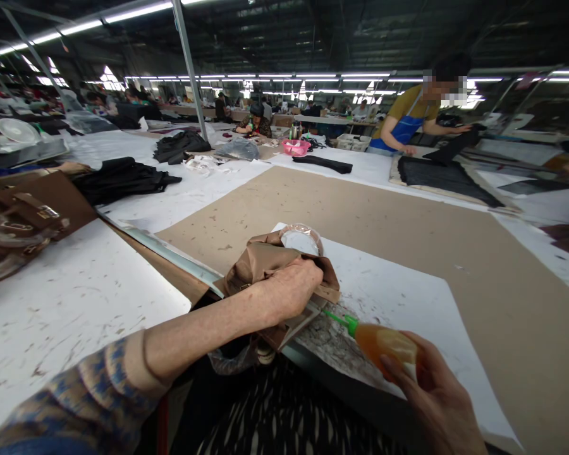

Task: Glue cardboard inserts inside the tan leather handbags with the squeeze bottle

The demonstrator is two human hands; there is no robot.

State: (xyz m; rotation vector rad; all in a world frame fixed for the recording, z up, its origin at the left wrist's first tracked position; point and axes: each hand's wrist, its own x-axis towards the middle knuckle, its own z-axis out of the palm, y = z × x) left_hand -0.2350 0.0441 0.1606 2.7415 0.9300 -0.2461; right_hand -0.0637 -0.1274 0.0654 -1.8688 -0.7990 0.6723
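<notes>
A brown handbag (pixel 265 259) with a plastic-wrapped handle (pixel 313 237) lies at the table's near edge. My left hand (pixel 294 284) reaches over it, with its fingers closed on the bag's edge and partly hidden by the material. In my right hand (pixel 436 385) is a squeeze bottle (pixel 384 351) of amber liquid, tilted so that its thin green nozzle (pixel 334 316) points at the bag's edge. The tip is close to the edge; whether it touches, I cannot tell. Beneath lies a white sheet (pixel 408 284), smeared with dark marks near the bottle.
Brown board (pixel 360 196) covers the table around the white sheet. More brown bags (pixel 28 221) stand at the left, near black cloth (pixel 123 180). A pink basket (pixel 296 147) sits farther back. Across the table, a person in a blue apron (pixel 405 129) handles black material (pixel 448 177).
</notes>
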